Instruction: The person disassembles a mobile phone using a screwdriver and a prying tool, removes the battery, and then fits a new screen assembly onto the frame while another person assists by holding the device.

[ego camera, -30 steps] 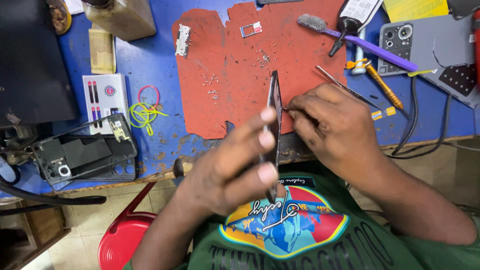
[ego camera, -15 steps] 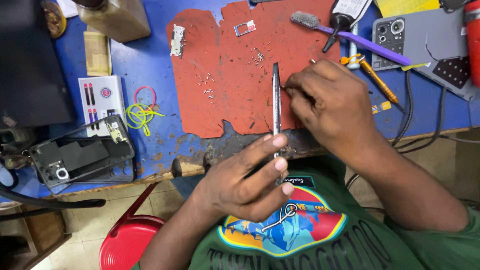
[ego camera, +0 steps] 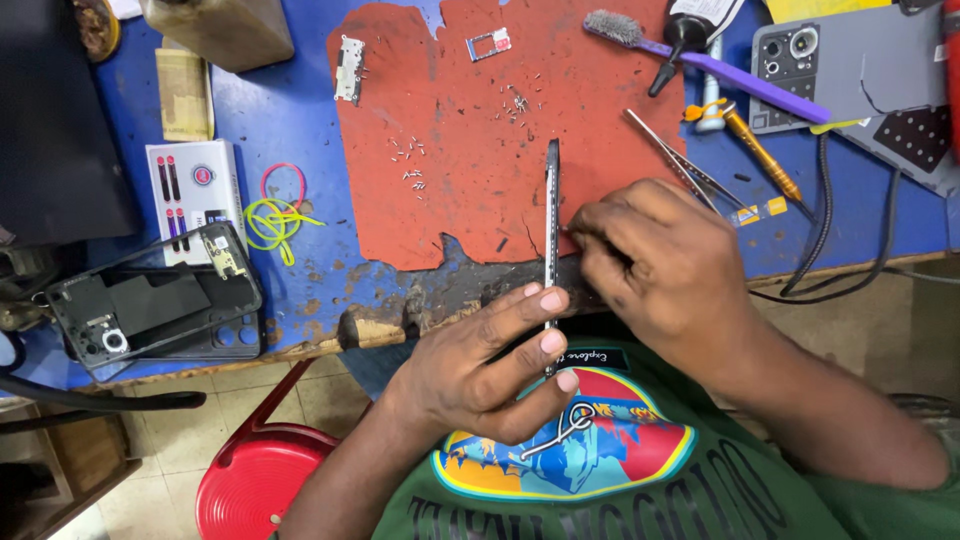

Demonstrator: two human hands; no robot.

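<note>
- The thin, dark slab of a phone frame seen edge-on (ego camera: 551, 235) stands upright on its long edge near the front rim of the blue-painted tabletop (ego camera: 300, 120), over the torn lower edge of the ragged red-orange rubber work mat (ego camera: 470, 200).
- The left hand (ego camera: 480, 370) pinches the near end of that frame, with fingertips (ego camera: 548, 300) pressed against its left face and the thumb low on its near edge.
- The right hand (ego camera: 655, 260) is curled just right of the frame, its fingertips bunched together against the frame's right side; what they grip, if anything, is hidden.
- Tiny silver screws (ego camera: 410, 160) lie scattered on the mat, left of and beyond the frame.
- A small metal bracket (ego camera: 348, 70) and a little card tray (ego camera: 488, 44) lie at the far part of the mat.
- Slim steel tweezers (ego camera: 680, 160) lie right of the frame, just beyond the right hand.
- A purple-handled brush with grey bristles (ego camera: 700, 58) and an orange-handled screwdriver (ego camera: 760, 152) lie further right of the mat.
- A grey phone back cover with camera holes (ego camera: 850, 60) rests at the far right.
- Left of the mat lie yellow-green and pink rubber bands (ego camera: 275, 205), and an opened black phone body (ego camera: 150, 305) sits near the tabletop's front left edge.
</note>
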